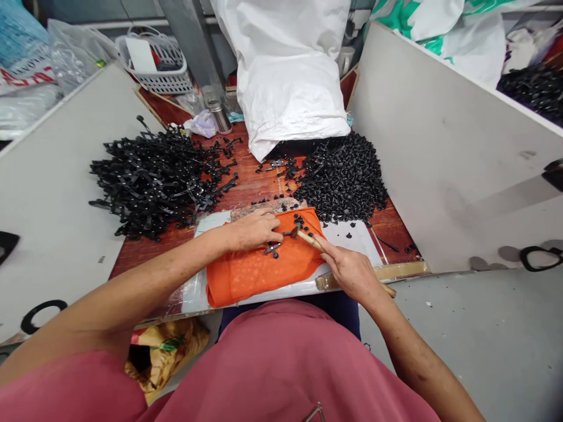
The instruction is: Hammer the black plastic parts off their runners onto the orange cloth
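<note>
My right hand (349,269) is closed round the wooden handle of a small hammer (310,239), its dark head low over an orange cloth (255,275). Close to that head, my left hand (257,228) bends its fingers down onto a black plastic piece (288,233), pressing it at the cloth. A second black piece with round ends (272,250) lies just below the left fingertips. Several small black studs (299,220) are scattered on the cloth's upper right. Whether the hammer head touches the piece I cannot tell.
A heap of black strap-like parts (153,176) sits at the left, a pile of black studs (345,176) at the right. Behind stand a white sack (292,76), a steel flask (220,117) and a basket (158,64). Pale partitions (440,140) flank the bench.
</note>
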Demonstrator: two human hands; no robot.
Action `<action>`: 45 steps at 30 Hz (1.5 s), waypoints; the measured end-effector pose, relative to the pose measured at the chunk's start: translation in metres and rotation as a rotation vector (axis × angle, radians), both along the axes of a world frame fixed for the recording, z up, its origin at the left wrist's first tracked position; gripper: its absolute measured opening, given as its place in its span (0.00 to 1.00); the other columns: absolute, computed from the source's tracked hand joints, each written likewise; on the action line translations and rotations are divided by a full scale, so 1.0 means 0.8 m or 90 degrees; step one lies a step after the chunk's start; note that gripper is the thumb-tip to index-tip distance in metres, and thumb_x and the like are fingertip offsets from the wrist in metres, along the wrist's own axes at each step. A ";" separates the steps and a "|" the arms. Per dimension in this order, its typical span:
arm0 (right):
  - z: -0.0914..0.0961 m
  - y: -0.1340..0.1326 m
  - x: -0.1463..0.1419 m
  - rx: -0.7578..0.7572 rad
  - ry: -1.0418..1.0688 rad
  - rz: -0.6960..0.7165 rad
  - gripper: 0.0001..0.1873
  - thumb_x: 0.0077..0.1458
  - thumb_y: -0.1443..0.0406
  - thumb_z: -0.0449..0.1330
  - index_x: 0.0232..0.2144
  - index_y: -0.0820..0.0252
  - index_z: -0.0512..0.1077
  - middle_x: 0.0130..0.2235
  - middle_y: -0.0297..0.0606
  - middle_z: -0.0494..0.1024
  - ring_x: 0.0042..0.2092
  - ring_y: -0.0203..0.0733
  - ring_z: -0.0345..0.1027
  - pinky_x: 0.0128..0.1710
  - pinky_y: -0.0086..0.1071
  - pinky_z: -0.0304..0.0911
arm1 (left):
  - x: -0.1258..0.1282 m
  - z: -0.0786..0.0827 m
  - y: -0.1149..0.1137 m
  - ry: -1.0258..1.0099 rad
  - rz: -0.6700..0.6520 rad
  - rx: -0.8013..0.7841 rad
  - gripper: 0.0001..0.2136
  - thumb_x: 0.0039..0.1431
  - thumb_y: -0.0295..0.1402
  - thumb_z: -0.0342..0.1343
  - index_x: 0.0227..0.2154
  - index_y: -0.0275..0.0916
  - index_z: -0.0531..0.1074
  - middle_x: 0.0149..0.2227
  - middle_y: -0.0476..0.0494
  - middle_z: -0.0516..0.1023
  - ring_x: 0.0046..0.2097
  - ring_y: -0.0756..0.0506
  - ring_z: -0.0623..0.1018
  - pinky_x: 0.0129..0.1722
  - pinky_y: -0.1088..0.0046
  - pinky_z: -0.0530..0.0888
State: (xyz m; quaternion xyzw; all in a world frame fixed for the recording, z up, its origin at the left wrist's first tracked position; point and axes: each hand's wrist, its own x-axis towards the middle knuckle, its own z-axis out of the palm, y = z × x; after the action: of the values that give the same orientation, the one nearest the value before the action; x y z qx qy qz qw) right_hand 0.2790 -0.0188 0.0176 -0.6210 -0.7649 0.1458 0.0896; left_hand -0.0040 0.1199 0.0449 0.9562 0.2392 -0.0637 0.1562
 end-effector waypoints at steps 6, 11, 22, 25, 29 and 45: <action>-0.014 -0.026 0.020 0.053 0.236 -0.104 0.27 0.72 0.62 0.51 0.70 0.46 0.61 0.62 0.35 0.76 0.56 0.43 0.76 0.54 0.33 0.71 | -0.003 0.005 -0.015 -0.195 0.357 -0.102 0.15 0.55 0.47 0.65 0.36 0.42 0.74 0.29 0.51 0.74 0.32 0.47 0.74 0.32 0.74 0.65; -0.033 -0.042 0.033 0.032 0.245 -0.157 0.27 0.70 0.62 0.52 0.68 0.44 0.65 0.61 0.33 0.77 0.57 0.47 0.76 0.59 0.40 0.70 | 0.019 -0.021 -0.037 -0.459 0.569 -0.508 0.21 0.57 0.54 0.59 0.30 0.40 0.66 0.23 0.53 0.72 0.23 0.51 0.73 0.24 0.76 0.69; -0.053 -0.059 0.026 0.002 0.227 -0.185 0.27 0.70 0.62 0.52 0.69 0.42 0.64 0.59 0.35 0.79 0.51 0.48 0.80 0.49 0.37 0.75 | 0.068 -0.074 -0.038 -0.441 0.738 -0.534 0.09 0.61 0.35 0.61 0.29 0.37 0.68 0.16 0.53 0.73 0.15 0.51 0.73 0.13 0.80 0.66; -0.057 -0.059 0.025 0.003 0.226 -0.176 0.27 0.70 0.63 0.52 0.68 0.43 0.64 0.59 0.35 0.79 0.52 0.47 0.80 0.49 0.37 0.75 | 0.070 -0.079 -0.038 -0.431 0.742 -0.506 0.08 0.62 0.34 0.59 0.29 0.37 0.69 0.17 0.53 0.74 0.15 0.51 0.73 0.13 0.80 0.66; -0.061 -0.058 0.024 0.000 0.232 -0.172 0.27 0.70 0.63 0.51 0.69 0.44 0.64 0.60 0.36 0.78 0.54 0.49 0.79 0.50 0.38 0.75 | 0.074 -0.085 -0.043 -0.416 0.757 -0.475 0.07 0.61 0.34 0.59 0.30 0.37 0.70 0.17 0.54 0.72 0.15 0.51 0.73 0.14 0.81 0.65; -0.062 -0.056 0.025 0.005 0.206 -0.149 0.27 0.70 0.63 0.50 0.69 0.45 0.63 0.56 0.37 0.81 0.49 0.50 0.81 0.43 0.38 0.75 | 0.030 -0.026 -0.035 -0.094 0.201 0.182 0.17 0.70 0.36 0.51 0.57 0.51 0.75 0.51 0.39 0.74 0.52 0.38 0.72 0.53 0.58 0.67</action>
State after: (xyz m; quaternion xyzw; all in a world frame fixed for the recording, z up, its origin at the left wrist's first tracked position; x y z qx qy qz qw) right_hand 0.2986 -0.0638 -0.0320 -0.6737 -0.6639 0.2294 0.2297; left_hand 0.0199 0.0917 0.0242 0.9215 0.3801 0.0663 0.0446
